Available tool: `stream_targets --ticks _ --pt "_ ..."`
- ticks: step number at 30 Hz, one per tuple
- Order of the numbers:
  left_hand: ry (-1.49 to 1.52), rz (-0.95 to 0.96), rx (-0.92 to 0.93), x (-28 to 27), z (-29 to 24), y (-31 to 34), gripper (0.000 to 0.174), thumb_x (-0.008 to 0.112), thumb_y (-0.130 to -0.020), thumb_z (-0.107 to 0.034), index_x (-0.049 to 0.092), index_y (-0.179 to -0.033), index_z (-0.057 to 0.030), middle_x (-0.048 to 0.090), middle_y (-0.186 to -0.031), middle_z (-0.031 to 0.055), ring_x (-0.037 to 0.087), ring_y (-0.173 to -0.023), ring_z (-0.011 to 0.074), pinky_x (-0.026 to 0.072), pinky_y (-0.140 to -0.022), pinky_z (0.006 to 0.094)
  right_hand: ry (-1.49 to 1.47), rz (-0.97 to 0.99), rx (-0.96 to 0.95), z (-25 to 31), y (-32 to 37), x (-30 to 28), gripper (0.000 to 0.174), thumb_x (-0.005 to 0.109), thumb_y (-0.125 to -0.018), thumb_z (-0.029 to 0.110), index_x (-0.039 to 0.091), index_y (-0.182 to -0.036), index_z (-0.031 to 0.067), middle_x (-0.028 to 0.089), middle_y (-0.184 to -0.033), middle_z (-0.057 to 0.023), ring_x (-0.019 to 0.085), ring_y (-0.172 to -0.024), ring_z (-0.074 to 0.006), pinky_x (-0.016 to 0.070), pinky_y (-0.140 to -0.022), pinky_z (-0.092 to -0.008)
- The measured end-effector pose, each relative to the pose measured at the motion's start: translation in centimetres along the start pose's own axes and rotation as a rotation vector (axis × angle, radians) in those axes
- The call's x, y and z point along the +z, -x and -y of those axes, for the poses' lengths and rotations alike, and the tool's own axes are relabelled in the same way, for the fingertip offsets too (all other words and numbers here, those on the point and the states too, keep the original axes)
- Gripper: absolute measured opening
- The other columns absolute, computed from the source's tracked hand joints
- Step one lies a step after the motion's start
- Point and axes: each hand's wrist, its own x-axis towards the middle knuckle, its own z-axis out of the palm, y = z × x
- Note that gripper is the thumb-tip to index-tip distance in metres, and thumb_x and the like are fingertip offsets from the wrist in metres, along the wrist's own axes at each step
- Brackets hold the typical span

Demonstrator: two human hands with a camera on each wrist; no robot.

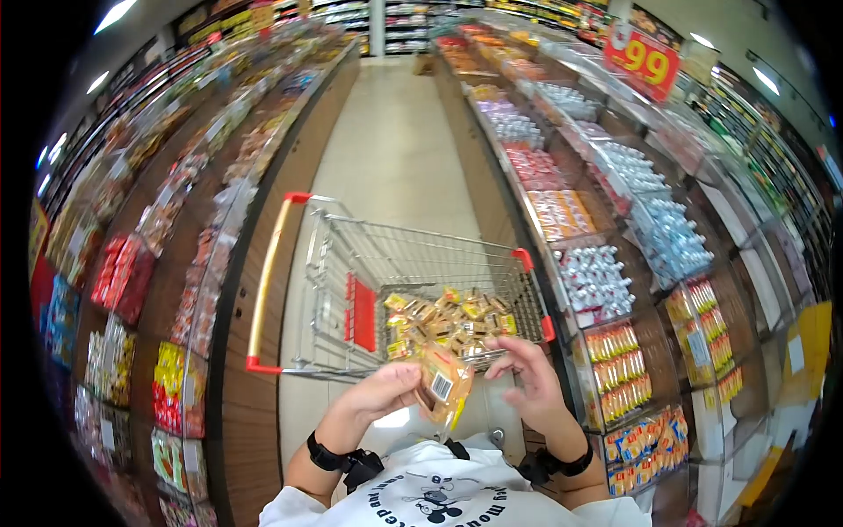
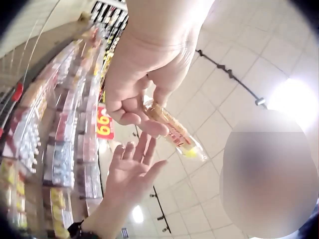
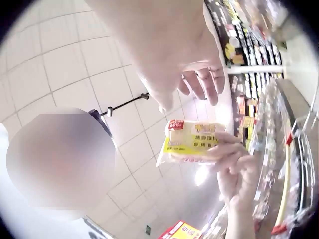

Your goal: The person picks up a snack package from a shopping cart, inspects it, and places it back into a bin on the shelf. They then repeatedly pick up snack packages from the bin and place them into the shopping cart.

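Note:
A small clear-wrapped packet of bread-like food [image 1: 442, 386], with a barcode label facing up, is pinched by one end in the left hand [image 1: 384, 393]. The right wrist view shows the packet's [image 3: 192, 142] other face, with red and yellow print, and the left hand [image 3: 237, 167] at its edge. Apart from the packet, the right hand [image 1: 530, 379] is held up with its fingers relaxed and nothing in them. Beyond both hands, similar packets [image 1: 448, 321] lie heaped in the wire shopping cart [image 1: 413, 237].
The cart's handle [image 1: 268, 281] is on the left side. Shelves of wrapped goods [image 1: 180, 386] line the left, and bins of packets and bottles [image 1: 597, 281] line the right. A red price sign [image 1: 643, 61] stands above the right shelves. The aisle floor [image 1: 399, 132] runs between them.

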Motion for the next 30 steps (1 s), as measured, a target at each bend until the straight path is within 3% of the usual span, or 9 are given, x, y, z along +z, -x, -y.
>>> stream_targets --ticks 2,3,6,7,10,16,18,25,30 --pt "0.038 0.122 -0.103 1.7 1.9 -3.4 0.039 0.043 -0.081 -0.035 0.047 -0.097 0.0010 0.055 -0.086 0.0068 0.054 -0.075 0.0132 0.0439 -0.064 0.0261 0.384 -0.022 0.031 2.4 1.4 -2.2 0.047 0.059 -0.068 0.008 0.040 -0.111 0.0010 0.044 -0.109 -0.0122 0.050 -0.086 -0.0175 0.0396 -0.076 -0.0280" --pt "0.055 0.220 -0.170 2.9 2.6 -5.1 0.037 0.043 -0.082 -0.033 0.047 -0.098 -0.0001 0.054 -0.089 0.0056 0.052 -0.077 0.0111 0.0430 -0.065 0.0244 0.501 0.038 -0.144 2.7 1.9 -3.2 0.050 0.063 -0.060 0.001 0.044 -0.107 0.0038 0.048 -0.105 -0.0099 0.052 -0.081 -0.0173 0.0413 -0.071 -0.0271" --pt "-0.098 0.300 -0.391 4.1 6.6 -9.9 0.033 0.042 -0.083 -0.028 0.046 -0.100 -0.0001 0.054 -0.089 0.0054 0.051 -0.077 0.0100 0.0419 -0.067 0.0235 0.520 0.004 -0.107 3.9 6.0 -6.6 0.041 0.063 -0.061 0.003 0.049 -0.100 0.0064 0.052 -0.096 -0.0056 0.053 -0.073 -0.0160 0.0436 -0.060 -0.0249" --pt "-0.135 0.337 -0.441 5.0 7.6 -11.7 0.033 0.041 -0.083 -0.027 0.046 -0.101 0.0002 0.054 -0.089 0.0056 0.051 -0.077 0.0099 0.0417 -0.068 0.0233 0.498 -0.036 0.057 4.3 7.8 -7.8 0.035 0.063 -0.061 0.004 0.051 -0.094 0.0068 0.053 -0.089 -0.0053 0.052 -0.070 -0.0143 0.0428 -0.056 -0.0243" --pt "-0.165 0.408 -0.448 9.2 8.9 -16.4 0.034 0.040 -0.084 -0.024 0.044 -0.104 0.0028 0.055 -0.086 0.0095 0.052 -0.076 0.0136 0.0419 -0.068 0.0252 0.591 -0.276 0.325 8.1 13.0 -12.1 0.031 0.064 -0.063 0.009 0.052 -0.091 0.0063 0.053 -0.087 -0.0058 0.052 -0.067 -0.0137 0.0418 -0.053 -0.0240" --pt "-0.012 0.233 -0.422 8.6 12.6 -22.5 0.033 0.039 -0.083 -0.020 0.043 -0.104 0.0053 0.056 -0.083 0.0143 0.054 -0.073 0.0191 0.0433 -0.067 0.0280 1.060 -1.299 0.271 14.4 27.2 -26.5 0.026 0.063 -0.067 0.019 0.052 -0.085 0.0038 0.051 -0.063 -0.0012 0.041 -0.048 -0.0065 0.0358 -0.045 -0.0211" --pt "0.003 0.084 -0.397 6.8 13.7 -23.1 0.033 0.041 -0.082 -0.021 0.043 -0.102 0.0049 0.055 -0.083 0.0162 0.055 -0.071 0.0206 0.0445 -0.064 0.0287 1.242 -1.435 0.382 17.9 31.7 -31.4 0.023 0.063 -0.065 0.018 0.054 -0.080 0.0030 0.054 -0.063 -0.0049 0.045 -0.050 -0.0101 0.0382 -0.047 -0.0235" --pt "-0.104 -0.292 -0.185 5.6 15.2 -24.2 0.030 0.046 -0.079 -0.028 0.047 -0.095 -0.0027 0.051 -0.068 0.0057 0.048 -0.057 0.0132 0.0391 -0.051 0.0230 1.364 -0.863 0.998 13.1 43.1 -44.7 0.030 0.065 -0.055 0.027 0.055 -0.070 0.0035 0.056 -0.067 -0.0134 0.055 -0.063 -0.0263 0.0423 -0.055 -0.0333" --pt "-0.173 -0.385 -0.232 6.5 16.8 -24.8 0.023 0.048 -0.077 -0.028 0.052 -0.087 -0.0071 0.051 -0.065 0.0026 0.048 -0.056 0.0114 0.0378 -0.050 0.0223 1.259 -0.433 1.160 8.0 43.5 -48.3 0.031 0.064 -0.054 0.031 0.054 -0.065 0.0032 0.055 -0.064 -0.0129 0.054 -0.061 -0.0267 0.0428 -0.055 -0.0352"
